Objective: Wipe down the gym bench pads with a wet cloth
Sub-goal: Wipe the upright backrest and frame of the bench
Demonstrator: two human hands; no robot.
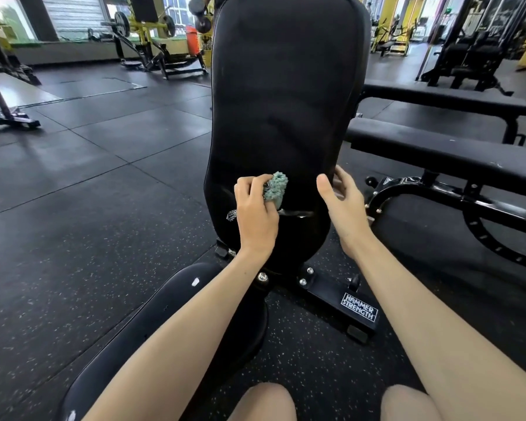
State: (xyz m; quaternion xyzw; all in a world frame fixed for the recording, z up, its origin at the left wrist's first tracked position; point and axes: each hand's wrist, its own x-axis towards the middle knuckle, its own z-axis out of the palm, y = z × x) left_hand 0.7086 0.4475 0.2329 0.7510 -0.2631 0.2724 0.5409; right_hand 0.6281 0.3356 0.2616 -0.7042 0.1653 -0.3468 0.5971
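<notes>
1 head-worn view, angled forward and down, close to back pad [286, 117]

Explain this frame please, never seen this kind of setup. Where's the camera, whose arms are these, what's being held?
There is no robot here. The single picture comes from a wide-angle camera worn on a person's head, looking forward and down, so the two bare arms and the knees at the bottom are the wearer's own.

In front stands a black gym bench: the upright back pad fills the middle, and the seat pad runs down to the lower left. A label on the base reads Hammer Strength.

The left hand grips a small teal cloth against the lower part of the back pad, which fits wiping it. The right hand is open at the pad's right edge; whether it touches is unclear.

To the right are two flat benches on a dark rubber floor, with more gym machines behind.
</notes>
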